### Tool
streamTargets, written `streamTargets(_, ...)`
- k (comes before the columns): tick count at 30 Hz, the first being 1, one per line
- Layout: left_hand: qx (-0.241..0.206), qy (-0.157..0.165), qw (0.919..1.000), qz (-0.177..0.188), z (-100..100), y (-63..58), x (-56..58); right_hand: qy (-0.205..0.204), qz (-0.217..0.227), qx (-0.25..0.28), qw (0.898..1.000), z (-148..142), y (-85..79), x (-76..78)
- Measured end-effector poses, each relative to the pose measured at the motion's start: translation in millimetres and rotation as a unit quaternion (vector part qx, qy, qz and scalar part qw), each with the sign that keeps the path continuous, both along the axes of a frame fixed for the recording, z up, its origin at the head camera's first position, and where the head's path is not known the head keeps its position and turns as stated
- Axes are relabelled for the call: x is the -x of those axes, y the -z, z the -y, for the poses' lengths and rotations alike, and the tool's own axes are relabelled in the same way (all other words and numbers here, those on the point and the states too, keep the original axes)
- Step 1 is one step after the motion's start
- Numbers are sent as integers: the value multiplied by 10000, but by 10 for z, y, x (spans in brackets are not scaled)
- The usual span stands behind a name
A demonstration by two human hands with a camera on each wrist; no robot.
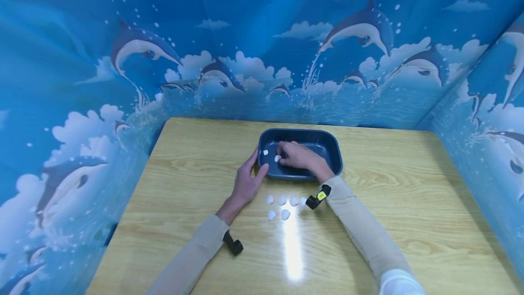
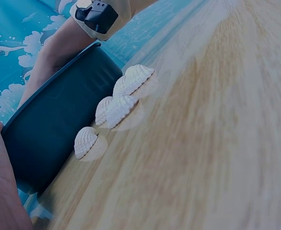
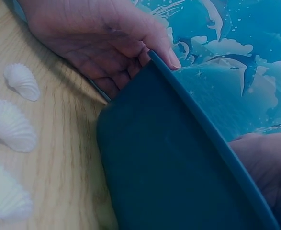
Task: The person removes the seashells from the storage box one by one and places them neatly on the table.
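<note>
A dark blue rectangular plastic basin (image 1: 333, 158) stands on the table toward its far edge. My left hand (image 1: 245, 185) holds its left end, the thumb over the rim and the fingers against the outer wall, as the right wrist view shows. Inside the basin, my right hand (image 1: 298, 155) pinches a white seashell (image 1: 277, 159) at its fingertips, low over the basin floor. Another white shell (image 1: 265, 152) lies in the basin's left part. From both wrist views the right hand's fingers are hidden by the basin wall.
Several white ribbed seashells (image 1: 285, 214) lie in two rows on the wooden table (image 1: 196, 167), just in front of the basin. The right wrist's camera partly overlaps one of them. A blue dolphin-print curtain (image 1: 254, 35) hangs behind the table and along its sides.
</note>
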State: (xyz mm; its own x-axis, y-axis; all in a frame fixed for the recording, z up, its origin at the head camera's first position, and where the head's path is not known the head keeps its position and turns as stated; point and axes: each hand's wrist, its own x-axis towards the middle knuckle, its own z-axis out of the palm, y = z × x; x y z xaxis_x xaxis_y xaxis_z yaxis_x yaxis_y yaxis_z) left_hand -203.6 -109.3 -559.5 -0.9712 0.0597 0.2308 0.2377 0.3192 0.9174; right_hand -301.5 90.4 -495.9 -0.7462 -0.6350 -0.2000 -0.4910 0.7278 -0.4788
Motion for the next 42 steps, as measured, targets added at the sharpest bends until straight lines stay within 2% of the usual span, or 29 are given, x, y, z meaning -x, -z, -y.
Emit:
streamTargets(13,-69,52,9999,-132,4,10,4,-103,102,197,9997,-67,7,-27)
streamTargets(23,-6,-26,10000,-37,-1,15,11,-127,36,132,9998,-68,31,-42)
streamTargets(42,-81,-21,9999,-77,-4,38,16,-133,-26,71,9999,-148,22,-99)
